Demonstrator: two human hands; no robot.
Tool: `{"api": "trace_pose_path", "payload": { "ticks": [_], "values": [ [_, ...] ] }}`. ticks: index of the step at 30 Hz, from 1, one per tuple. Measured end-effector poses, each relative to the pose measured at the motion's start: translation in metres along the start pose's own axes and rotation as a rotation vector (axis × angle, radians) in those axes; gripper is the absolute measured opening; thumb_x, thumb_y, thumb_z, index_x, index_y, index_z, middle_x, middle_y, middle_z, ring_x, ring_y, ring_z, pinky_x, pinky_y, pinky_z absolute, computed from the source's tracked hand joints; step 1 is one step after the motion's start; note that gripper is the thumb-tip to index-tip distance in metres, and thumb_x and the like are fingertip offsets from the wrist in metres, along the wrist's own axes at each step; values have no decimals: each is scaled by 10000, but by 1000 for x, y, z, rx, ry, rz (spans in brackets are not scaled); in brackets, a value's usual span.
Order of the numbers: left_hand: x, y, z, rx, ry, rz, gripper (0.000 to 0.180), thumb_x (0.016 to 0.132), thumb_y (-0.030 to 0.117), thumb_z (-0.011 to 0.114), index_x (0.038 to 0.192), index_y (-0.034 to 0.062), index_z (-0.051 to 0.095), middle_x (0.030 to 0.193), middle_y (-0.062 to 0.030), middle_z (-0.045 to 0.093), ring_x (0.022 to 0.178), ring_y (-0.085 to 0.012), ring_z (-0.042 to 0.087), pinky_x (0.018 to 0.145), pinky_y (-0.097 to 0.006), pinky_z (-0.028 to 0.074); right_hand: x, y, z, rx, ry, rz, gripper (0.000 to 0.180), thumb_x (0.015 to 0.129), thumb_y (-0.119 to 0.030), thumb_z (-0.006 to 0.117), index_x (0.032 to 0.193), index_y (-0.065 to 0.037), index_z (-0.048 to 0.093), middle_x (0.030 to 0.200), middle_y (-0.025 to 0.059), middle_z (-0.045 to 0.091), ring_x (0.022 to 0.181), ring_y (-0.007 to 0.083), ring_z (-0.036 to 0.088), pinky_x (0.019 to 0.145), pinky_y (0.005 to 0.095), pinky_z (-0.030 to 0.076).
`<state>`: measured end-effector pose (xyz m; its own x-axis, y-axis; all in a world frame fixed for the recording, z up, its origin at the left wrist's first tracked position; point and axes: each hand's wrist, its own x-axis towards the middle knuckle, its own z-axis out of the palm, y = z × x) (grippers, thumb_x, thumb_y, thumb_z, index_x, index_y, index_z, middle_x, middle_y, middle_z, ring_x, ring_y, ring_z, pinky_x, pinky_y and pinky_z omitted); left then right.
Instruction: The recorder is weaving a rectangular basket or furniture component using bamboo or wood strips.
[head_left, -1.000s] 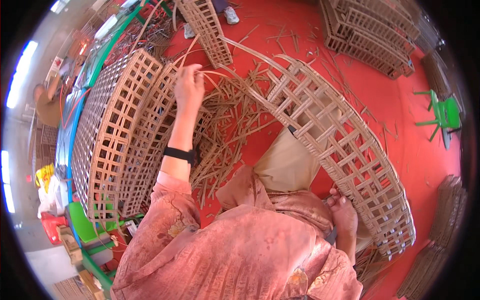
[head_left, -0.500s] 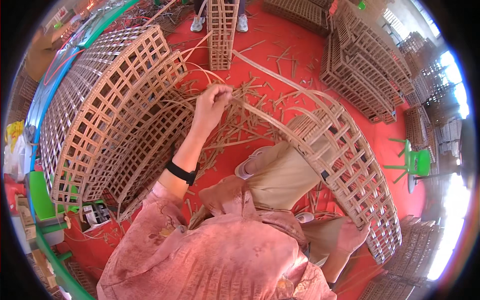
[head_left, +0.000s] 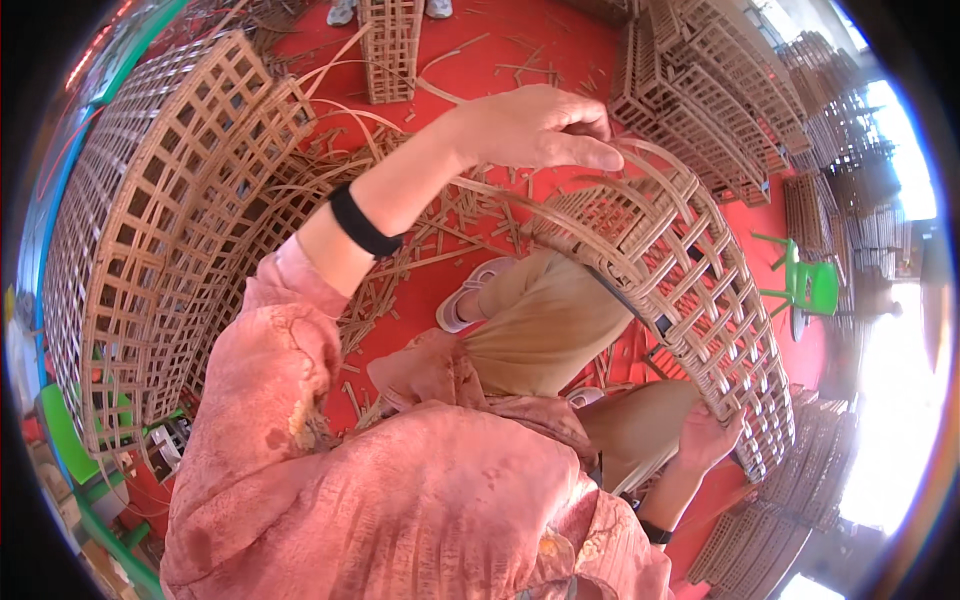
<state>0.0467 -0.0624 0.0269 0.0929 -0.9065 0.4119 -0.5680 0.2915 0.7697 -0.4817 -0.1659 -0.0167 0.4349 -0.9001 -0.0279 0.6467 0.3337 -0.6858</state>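
A curved, open-weave brown basket (head_left: 715, 315) lies tilted across my right side, with loose flat weaving strips trailing from its upper end. My left hand (head_left: 535, 125) is raised above that end, its fingers curled and thumb extended about a weaving strip (head_left: 655, 150) that comes out at the fingertips. Part of this strip is hidden behind the hand. Another weaving strip (head_left: 520, 203) runs loose below my left wrist. My right hand (head_left: 708, 437) grips the basket's lower edge, some of its fingers hidden by the weave.
Large woven baskets (head_left: 165, 200) stand at the left, and more are stacked at the upper right (head_left: 700, 120). Cut strip scraps litter the red floor (head_left: 480, 75). A green stool (head_left: 812, 285) stands at the right. A person's shoes (head_left: 438, 8) show beside a narrow woven piece (head_left: 390, 50).
My left hand has let go of one strip and swung right, over the basket's upper end to another strip. My right hand keeps its grip. The whole view has shifted slightly.
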Motion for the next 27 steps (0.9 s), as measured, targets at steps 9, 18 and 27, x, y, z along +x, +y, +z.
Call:
{"api": "trace_pose_path", "payload": {
  "ticks": [9, 18, 27],
  "values": [
    [-3, 6, -1, -716, -366, -484, 450, 1033, 445, 536, 983, 18, 667, 828, -62, 678, 721, -96, 622, 605, -236, 487, 15, -6, 1, -43, 109, -25, 535, 938, -300, 633, 1391, -35, 534, 1378, 144, 607, 1265, 318, 573, 1095, 468, 442],
    [24, -2, -12, -632, -530, -513, 501, 1010, 470, 573, 1079, -7, 713, 728, 0, 591, 547, -1, 457, 469, -166, 359, 27, -8, -5, -16, 216, -92, 550, 905, -264, 688, 1392, -60, 535, 1375, 136, 598, 1217, 312, 584, 1065, 463, 464],
    [7, -8, 1, -126, -252, -80, 335, 1004, 347, 592, 1089, 59, 740, 950, -93, 710, 916, -234, 667, 798, -378, 514, 21, -15, -21, -45, 117, -99, 592, 925, -227, 681, 1454, -67, 469, 1443, 158, 536, 1285, 343, 536, 1074, 492, 456]
  ]
}}
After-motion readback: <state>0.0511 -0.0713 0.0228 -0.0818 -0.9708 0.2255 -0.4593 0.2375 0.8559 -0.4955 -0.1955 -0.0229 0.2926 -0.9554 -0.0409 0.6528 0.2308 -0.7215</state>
